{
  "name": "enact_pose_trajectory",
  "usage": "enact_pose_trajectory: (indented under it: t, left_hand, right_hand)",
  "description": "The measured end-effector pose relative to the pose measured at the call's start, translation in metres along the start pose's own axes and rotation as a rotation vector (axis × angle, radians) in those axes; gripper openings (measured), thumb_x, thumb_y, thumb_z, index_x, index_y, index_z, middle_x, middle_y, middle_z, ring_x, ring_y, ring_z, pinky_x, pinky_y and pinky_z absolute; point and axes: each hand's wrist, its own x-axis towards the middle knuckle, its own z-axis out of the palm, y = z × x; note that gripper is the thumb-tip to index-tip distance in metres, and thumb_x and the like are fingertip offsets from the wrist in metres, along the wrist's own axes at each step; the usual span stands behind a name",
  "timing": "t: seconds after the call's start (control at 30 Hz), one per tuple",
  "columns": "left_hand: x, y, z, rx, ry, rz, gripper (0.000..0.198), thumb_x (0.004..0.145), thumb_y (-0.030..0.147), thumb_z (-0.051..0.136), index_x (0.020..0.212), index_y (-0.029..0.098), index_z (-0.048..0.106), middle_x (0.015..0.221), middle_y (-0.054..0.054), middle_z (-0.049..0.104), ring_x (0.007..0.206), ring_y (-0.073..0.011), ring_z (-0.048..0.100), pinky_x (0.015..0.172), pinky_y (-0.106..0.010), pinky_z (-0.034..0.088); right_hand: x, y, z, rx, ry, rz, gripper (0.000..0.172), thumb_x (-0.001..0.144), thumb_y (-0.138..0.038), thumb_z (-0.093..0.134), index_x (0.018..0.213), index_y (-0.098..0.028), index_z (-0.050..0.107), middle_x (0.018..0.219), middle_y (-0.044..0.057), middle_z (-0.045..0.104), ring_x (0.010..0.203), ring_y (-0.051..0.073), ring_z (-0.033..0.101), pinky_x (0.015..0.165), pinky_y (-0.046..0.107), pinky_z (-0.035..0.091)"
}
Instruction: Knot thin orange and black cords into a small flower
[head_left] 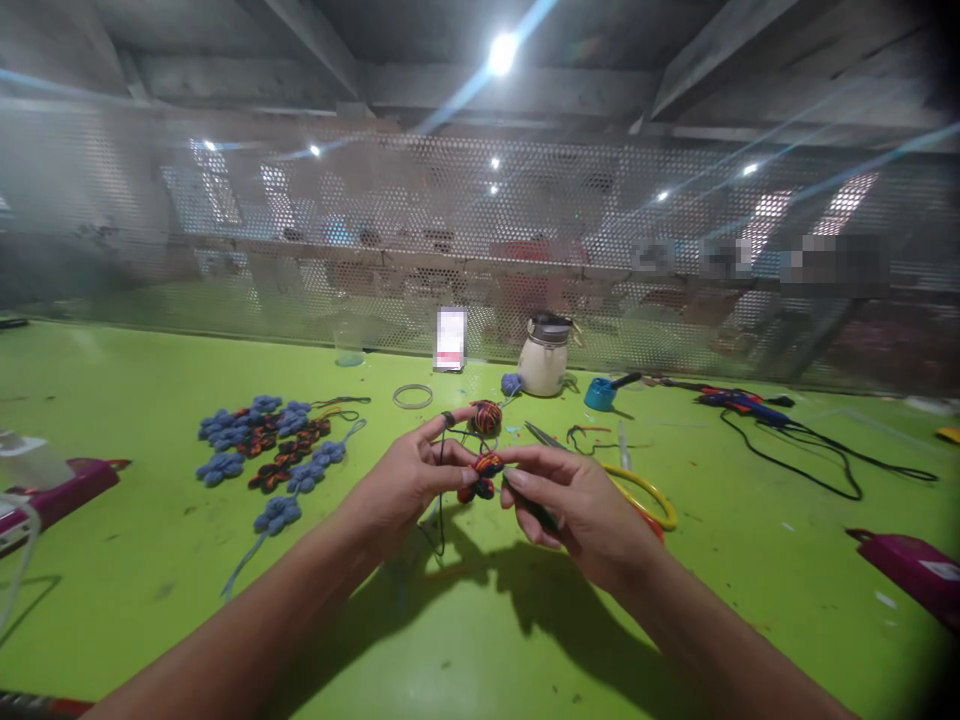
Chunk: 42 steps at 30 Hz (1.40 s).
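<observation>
My left hand [409, 470] pinches a small crocheted piece [480, 480] of dark, red and orange yarn between thumb and fingers. A dark strand loops over its raised index finger, which wears a dark band. My right hand [574, 500] is closed around the dark handle of a crochet hook [541, 512], its fingertips at the right side of the piece; the hook's tip is hidden. A multicoloured yarn ball [486, 418] lies just beyond the hands. Scissors [649, 490] with a yellow and red handle lie partly behind my right hand.
Blue and dark-orange crocheted flowers [277, 513] lie at left. Farther back are a metal ring [412, 397], a phone [450, 340], a pale jug [543, 362], a blue yarn ball [511, 384] and a blue pot [600, 393]. A corded red-blue tool [742, 404] and purple power strip [911, 570] are right.
</observation>
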Motion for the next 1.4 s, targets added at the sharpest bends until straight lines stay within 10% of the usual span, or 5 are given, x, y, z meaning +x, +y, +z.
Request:
enact_pose_trajectory:
  t: [1.4]
  left_hand:
    - [0.0031,-0.0025,-0.0029,0.002,-0.009,-0.03,0.065,0.065,0.004,0.07,0.125,0.017,0.05,0.073,-0.002,0.062,0.067,-0.011,0.055,0.063,-0.025,0.038]
  right_hand:
    - [0.0013,0.0022,0.0029,-0.045,0.068,0.0,0.023,0.073,-0.028,0.07,0.093,-0.016,0.07,0.062,-0.001,0.063,0.036,0.003,0.049,0.033,0.014,0.026]
